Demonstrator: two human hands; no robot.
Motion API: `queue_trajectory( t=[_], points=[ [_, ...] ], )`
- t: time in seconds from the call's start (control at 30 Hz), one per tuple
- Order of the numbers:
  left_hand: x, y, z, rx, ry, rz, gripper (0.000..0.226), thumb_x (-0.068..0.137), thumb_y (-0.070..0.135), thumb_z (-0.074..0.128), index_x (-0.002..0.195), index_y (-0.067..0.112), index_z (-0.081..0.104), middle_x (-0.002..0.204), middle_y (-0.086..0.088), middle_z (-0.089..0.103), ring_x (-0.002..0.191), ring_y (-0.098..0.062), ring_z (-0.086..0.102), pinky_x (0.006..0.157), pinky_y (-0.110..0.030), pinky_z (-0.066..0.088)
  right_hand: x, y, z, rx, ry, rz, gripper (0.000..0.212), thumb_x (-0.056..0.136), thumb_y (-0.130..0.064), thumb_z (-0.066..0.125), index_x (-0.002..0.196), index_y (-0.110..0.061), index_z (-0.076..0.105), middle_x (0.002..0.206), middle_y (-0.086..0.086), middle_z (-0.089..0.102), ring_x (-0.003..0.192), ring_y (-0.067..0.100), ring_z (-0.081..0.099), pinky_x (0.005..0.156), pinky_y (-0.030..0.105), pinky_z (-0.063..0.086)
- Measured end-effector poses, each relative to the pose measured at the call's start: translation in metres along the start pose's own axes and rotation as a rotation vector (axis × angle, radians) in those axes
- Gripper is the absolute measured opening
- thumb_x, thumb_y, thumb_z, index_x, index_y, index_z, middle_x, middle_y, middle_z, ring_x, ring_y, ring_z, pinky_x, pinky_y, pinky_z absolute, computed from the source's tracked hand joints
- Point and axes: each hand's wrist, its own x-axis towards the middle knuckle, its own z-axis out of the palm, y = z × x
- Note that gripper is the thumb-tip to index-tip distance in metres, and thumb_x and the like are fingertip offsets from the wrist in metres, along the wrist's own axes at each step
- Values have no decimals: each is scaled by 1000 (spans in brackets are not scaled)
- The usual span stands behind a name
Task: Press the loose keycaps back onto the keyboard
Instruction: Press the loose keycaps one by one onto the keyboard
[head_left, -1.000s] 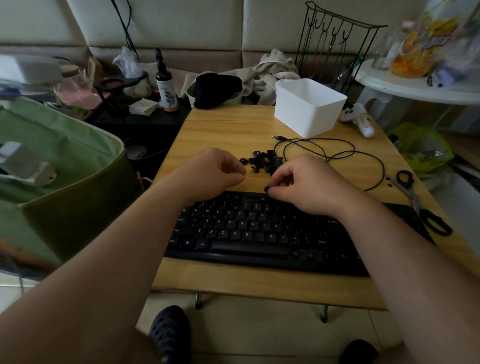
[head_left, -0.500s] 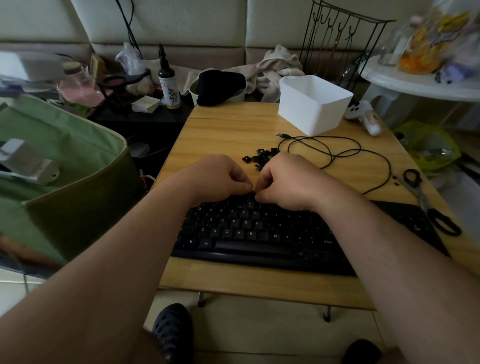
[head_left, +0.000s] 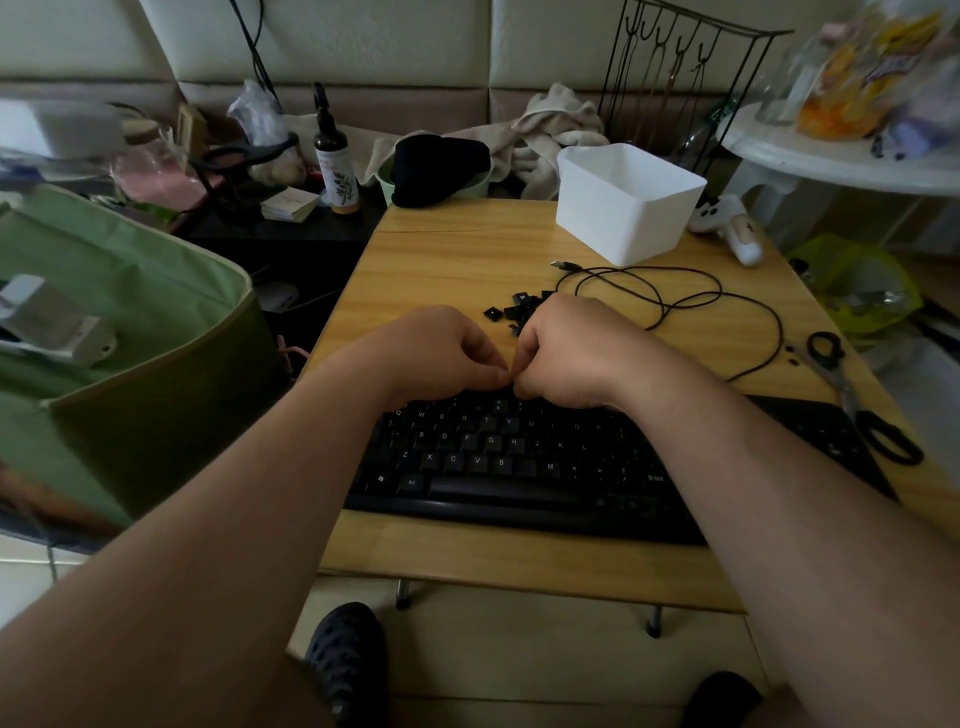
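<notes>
A black keyboard (head_left: 519, 467) lies across the near half of the wooden table (head_left: 457, 260). Just behind it sits a small pile of loose black keycaps (head_left: 514, 309), partly hidden by my right hand. My left hand (head_left: 436, 353) and my right hand (head_left: 566, 353) are both curled, knuckles up. Their fingertips meet over the keyboard's top rows, near the middle. My right fingers stay pinched as they were around a keycap, which is now hidden under them. Nothing shows in my left hand.
A white plastic bin (head_left: 623, 218) stands at the back right, with a black cable (head_left: 727, 296) looped in front of it. Black-handled scissors (head_left: 852, 395) lie at the right edge by the keyboard's end. A green fabric bag (head_left: 130, 338) stands left of the table.
My right hand has carried its pinched keycap left to the keyboard's top rows. My left hand has closed in until both sets of fingertips touch.
</notes>
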Motion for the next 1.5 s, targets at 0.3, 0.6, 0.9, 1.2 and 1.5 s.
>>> queue_trajectory(
  t=[0.3,0.6,0.9,1.2,1.5],
  points=[
    [1,2,-1,8,8,-8,8,92,34,78,98,31,80,94,12,75,90,-1,65,77,-22,48,-6,-5,-1,-118,30,-73,7,86,-24,73,82,-27,78,81,-3,69,78,16,65,67,32,58],
    [0,1,-1,10,18,-34,10,88,35,81,80,34,76,89,9,75,89,-10,66,74,-28,47,-6,-13,9,-361,110,-120,4,90,-20,67,91,-24,65,79,-1,50,72,26,58,53,28,41],
    [-2,4,-2,25,-6,-31,15,91,30,79,79,37,74,87,11,74,87,-8,65,74,-28,46,-8,-17,14,-400,171,-118,19,91,-10,68,83,-21,55,75,1,48,60,17,47,45,25,29],
    [-1,2,0,-22,11,-32,8,88,34,81,96,33,81,95,12,76,96,-6,67,86,-30,52,3,0,8,-52,64,-16,3,83,-26,77,81,-28,78,81,-6,71,77,15,66,64,28,57],
    [9,2,2,-20,116,-48,10,96,29,71,98,30,80,99,8,74,96,-11,66,91,-36,54,2,15,13,245,93,74,19,77,-32,89,69,-24,73,74,-12,67,72,4,61,56,21,40]
  ],
)
